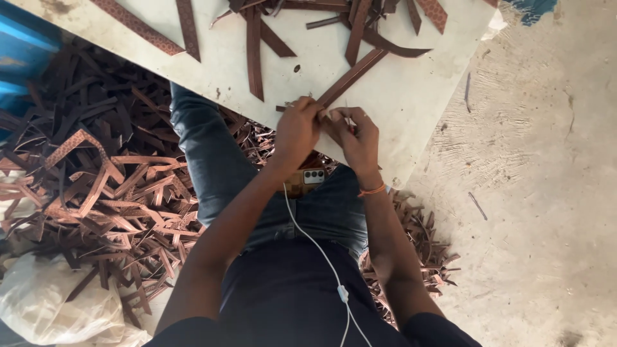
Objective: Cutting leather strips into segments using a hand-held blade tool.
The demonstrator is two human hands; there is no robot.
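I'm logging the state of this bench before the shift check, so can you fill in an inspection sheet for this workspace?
Surface: white board, scuffed and stained, set at an angle above the person's lap.
Job's things: one long brown strip, its near end pinched between both hands at the board's edge.
Clutter: loose brown strips scattered on the board; a big heap of brown strip offcuts on the floor.
Grips: left hand and right hand both closed on the strip end; orange band on the right wrist.
Cables: white earphone cable running down from a phone on the lap.
Surroundings: bare concrete floor; whitish bag.
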